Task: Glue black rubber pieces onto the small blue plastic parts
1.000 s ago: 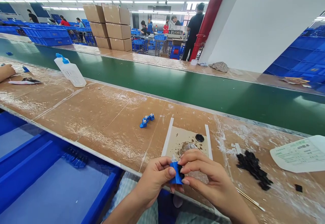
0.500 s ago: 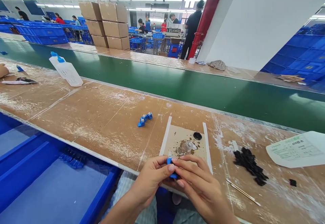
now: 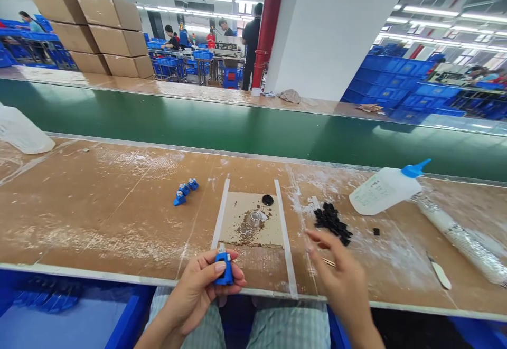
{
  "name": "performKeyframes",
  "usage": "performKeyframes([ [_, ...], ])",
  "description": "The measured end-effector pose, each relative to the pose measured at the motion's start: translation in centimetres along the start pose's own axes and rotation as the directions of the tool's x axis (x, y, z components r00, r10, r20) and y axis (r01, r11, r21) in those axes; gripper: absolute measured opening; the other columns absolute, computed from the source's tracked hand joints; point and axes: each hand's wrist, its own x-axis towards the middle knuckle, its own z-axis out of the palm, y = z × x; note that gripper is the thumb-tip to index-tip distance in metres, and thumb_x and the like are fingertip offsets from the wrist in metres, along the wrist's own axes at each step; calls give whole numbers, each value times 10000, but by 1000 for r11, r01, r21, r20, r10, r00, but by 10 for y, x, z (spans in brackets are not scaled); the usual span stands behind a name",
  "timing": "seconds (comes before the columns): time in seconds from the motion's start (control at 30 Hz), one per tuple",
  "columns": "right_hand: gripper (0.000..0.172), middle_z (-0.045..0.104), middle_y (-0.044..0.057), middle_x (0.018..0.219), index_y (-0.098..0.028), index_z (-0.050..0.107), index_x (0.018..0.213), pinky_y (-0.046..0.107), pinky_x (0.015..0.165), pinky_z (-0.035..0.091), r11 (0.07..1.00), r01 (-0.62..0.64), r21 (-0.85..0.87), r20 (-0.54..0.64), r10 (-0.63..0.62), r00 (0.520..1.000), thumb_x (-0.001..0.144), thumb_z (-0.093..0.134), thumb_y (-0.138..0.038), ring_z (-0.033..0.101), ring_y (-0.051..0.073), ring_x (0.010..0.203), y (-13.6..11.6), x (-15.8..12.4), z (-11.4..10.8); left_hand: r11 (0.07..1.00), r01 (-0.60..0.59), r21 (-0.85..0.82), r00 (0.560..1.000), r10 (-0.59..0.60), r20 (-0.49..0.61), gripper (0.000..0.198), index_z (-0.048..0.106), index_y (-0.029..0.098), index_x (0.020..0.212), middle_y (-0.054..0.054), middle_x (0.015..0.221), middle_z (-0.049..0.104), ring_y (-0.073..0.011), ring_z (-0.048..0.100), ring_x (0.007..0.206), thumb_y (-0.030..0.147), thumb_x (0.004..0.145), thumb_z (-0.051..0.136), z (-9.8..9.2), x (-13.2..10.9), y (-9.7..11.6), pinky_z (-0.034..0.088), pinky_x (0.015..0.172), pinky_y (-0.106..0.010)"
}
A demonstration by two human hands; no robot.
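Note:
My left hand [image 3: 202,280] is closed round a small blue plastic part [image 3: 224,267], held at the near edge of the brown bench [image 3: 119,217]. My right hand [image 3: 336,272] hovers to the right of it with fingers spread and nothing in them, just short of a pile of small black pieces [image 3: 331,223]. A thin wooden stick [image 3: 328,261] lies under its fingers. Between the hands lies a taped cardboard square [image 3: 249,219] with a clear round cap [image 3: 254,217] and a black disc [image 3: 268,199].
Three blue parts [image 3: 184,191] lie left of the square. A white glue bottle with a blue nozzle [image 3: 386,188] lies at the right, beside a foil roll [image 3: 459,235]. A green conveyor belt [image 3: 253,127] runs behind the bench. A blue bin [image 3: 59,312] sits below left. People work far behind.
My right hand has let go of the blue part and moved right toward the black pieces. My left hand keeps the part. The view has swung to the right.

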Motion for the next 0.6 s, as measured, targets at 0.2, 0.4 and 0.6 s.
performKeyframes([
  [0.2,279,637,96,1007,-164,613,1000,429,832,478,952,118,-281,123,-87,989,914,398,-319,585,249,926,79,38,-21,997,43,-58,994,-36,105,253,673,123,974,-92,767,731,-206,702,728,223,743,689,7,-3,-2,599,635,-269],
  [0.4,313,652,120,1001,-135,648,976,421,792,507,840,368,-399,399,-202,894,877,352,-165,602,274,902,101,49,-13,984,4,-178,956,49,288,305,620,134,1066,-79,729,726,-205,711,678,231,779,641,8,-4,-14,595,569,-251],
  [0.6,345,615,116,988,-121,621,991,331,760,508,744,494,-450,522,-230,821,821,337,-24,609,228,857,114,56,-11,970,-43,-237,916,134,379,322,530,180,1128,-57,722,713,-199,712,666,229,817,597,13,-5,-18,590,548,-257],
])
